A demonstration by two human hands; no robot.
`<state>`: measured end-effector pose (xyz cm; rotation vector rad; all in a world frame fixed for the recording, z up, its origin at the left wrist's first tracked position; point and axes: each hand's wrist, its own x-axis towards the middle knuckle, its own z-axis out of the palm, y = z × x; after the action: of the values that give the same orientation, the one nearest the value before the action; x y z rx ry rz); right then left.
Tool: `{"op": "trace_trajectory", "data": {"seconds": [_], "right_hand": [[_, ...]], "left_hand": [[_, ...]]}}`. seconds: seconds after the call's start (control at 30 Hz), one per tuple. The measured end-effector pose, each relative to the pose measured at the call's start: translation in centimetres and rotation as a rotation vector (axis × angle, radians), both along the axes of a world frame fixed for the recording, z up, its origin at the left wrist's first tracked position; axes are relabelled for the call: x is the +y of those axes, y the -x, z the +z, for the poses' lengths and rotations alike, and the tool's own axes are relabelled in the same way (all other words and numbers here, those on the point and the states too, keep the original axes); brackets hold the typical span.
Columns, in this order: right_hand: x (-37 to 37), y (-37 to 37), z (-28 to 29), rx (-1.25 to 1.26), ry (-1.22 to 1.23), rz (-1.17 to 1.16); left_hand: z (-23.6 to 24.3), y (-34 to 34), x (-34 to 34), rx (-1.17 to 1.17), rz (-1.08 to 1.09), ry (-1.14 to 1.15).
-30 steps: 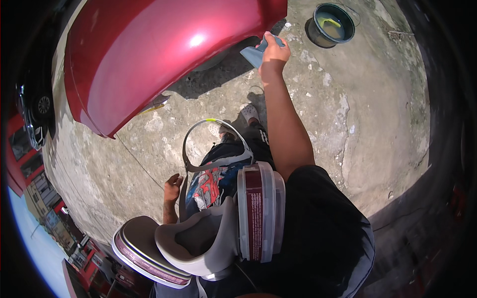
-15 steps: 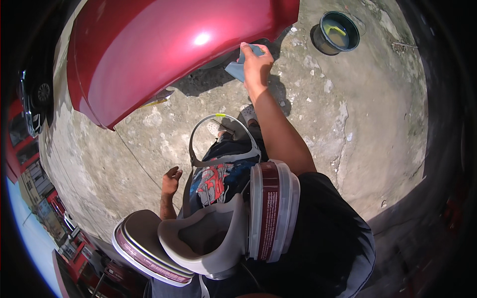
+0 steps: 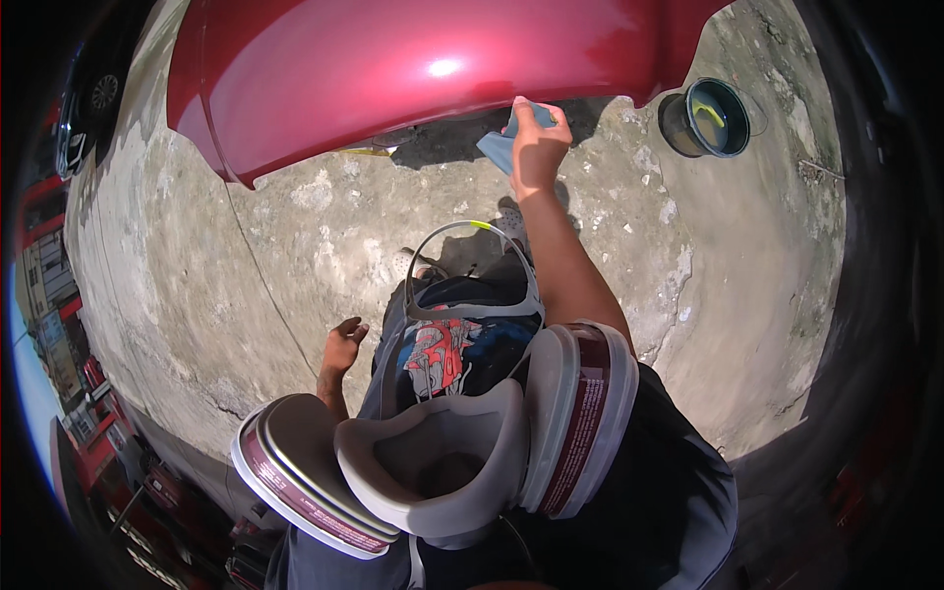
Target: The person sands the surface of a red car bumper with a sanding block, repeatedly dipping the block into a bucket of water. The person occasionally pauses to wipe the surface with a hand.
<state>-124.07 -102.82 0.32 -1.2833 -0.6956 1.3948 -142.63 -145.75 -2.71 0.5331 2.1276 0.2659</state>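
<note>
A glossy red car panel (image 3: 393, 69) stretches across the top of the view above the concrete ground. My right hand (image 3: 536, 143) reaches up to the panel's lower edge and is closed on a light blue cloth (image 3: 501, 147), pressing it against the red surface. My left hand (image 3: 341, 346) hangs low by my side, empty, with its fingers loosely curled. A grey respirator mask with two dark red filter pads (image 3: 442, 452) dangles from my chest and fills the lower middle.
A dark bucket (image 3: 713, 118) holding liquid stands on the cracked concrete (image 3: 747, 295) to the upper right. A dark car (image 3: 84, 108) is parked at the far left. Red structures (image 3: 98, 433) line the lower left.
My right hand has slid left along the panel's lower edge with the blue cloth. The view has shifted so the bucket sits farther from the hand. The left hand stays down.
</note>
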Motion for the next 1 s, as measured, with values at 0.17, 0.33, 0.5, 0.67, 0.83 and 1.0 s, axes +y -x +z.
{"op": "trace_trajectory", "data": {"seconds": [0.17, 0.33, 0.5, 0.67, 0.83, 1.0], "right_hand": [[-4.1, 4.7, -0.1, -0.04, 0.022, 0.143], [-11.0, 10.6, -1.8, 0.083, 0.062, 0.252], [-18.0, 14.5, -5.2, -0.039, 0.139, 0.354], [-22.3, 18.0, -4.9, 0.014, 0.167, 0.425], [-23.2, 23.6, -5.7, -0.062, 0.083, 0.435], [-22.8, 28.4, -4.8, -0.121, 0.035, 0.38]], "left_hand": [[-1.6, 3.8, -2.8, -0.032, 0.017, -0.055], [-4.5, 9.8, -10.5, -0.065, 0.131, -0.148], [-5.9, 16.5, -20.2, -0.062, 0.228, -0.079], [-2.5, 23.9, -17.9, -0.06, 0.007, -0.061], [-1.4, 31.4, -9.0, -0.051, 0.013, -0.281], [2.0, 36.2, -2.8, 0.009, -0.123, -0.346]]}}
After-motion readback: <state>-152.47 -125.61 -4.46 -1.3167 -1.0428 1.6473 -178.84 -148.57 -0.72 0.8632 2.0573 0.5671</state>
